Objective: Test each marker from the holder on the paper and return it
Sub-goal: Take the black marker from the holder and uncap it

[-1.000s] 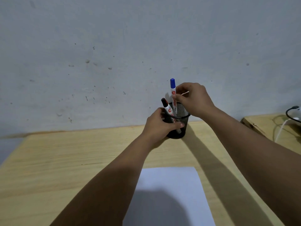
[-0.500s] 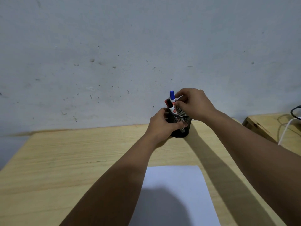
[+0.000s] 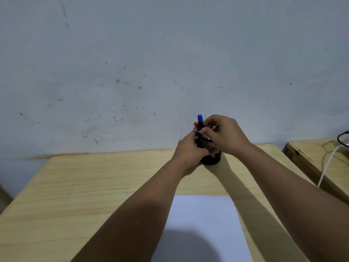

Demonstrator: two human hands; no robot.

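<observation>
Wall [image 3: 170, 53]: a pale grey plaster wall, scuffed and speckled, is filling the whole upper half of the view.
Table [image 3: 85, 186]: a light wooden table is running up against that wall.
Paper [image 3: 204, 220]: a white sheet of paper is lying flat at the near edge, partly shadowed, well apart from the holder.
Side surface [image 3: 317, 154]: a second wooden surface is sitting at the right, with a white cable [image 3: 326, 165] trailing over it.
Right hand [image 3: 224, 135]: it is hovering over the holder's mouth, fingers pinched together at the marker tops; which marker they are clamping, one cannot tell.
Left hand [image 3: 188, 150]: it is wrapping round the holder's left side, fingers closed against the mesh.
Holder [image 3: 211, 157]: a black wire-mesh cup is standing upright near the wall, between both hands.
Blue marker [image 3: 200, 117]: its blue cap is poking highest out of the holder.
Red marker [image 3: 195, 124]: its red cap is peeking just below and left of the blue one.
</observation>
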